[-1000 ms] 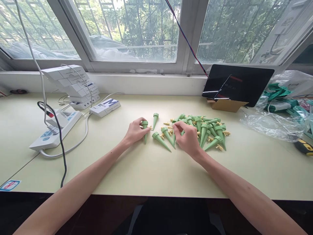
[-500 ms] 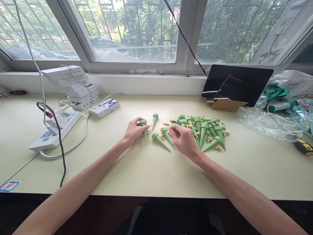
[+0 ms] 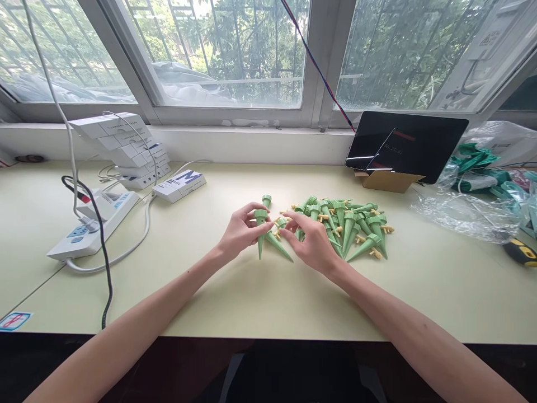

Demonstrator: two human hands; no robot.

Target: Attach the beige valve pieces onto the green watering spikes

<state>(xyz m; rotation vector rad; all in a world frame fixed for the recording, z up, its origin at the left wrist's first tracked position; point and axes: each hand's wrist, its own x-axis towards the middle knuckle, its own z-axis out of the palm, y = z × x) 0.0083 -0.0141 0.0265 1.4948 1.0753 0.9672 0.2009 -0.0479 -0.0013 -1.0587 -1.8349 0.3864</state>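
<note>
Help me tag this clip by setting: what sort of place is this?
Likely a window-side workbench for hand assembly: a pile of green spikes on the pale table, a power strip, and stacked white boxes under the barred window.

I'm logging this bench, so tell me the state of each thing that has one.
left hand, pinching green spike, tip down
right hand, open, fingers spread beside spike pile
spike pile, lying loose on table
tablet, propped up, screen dim
power strip, plugs inserted
</note>
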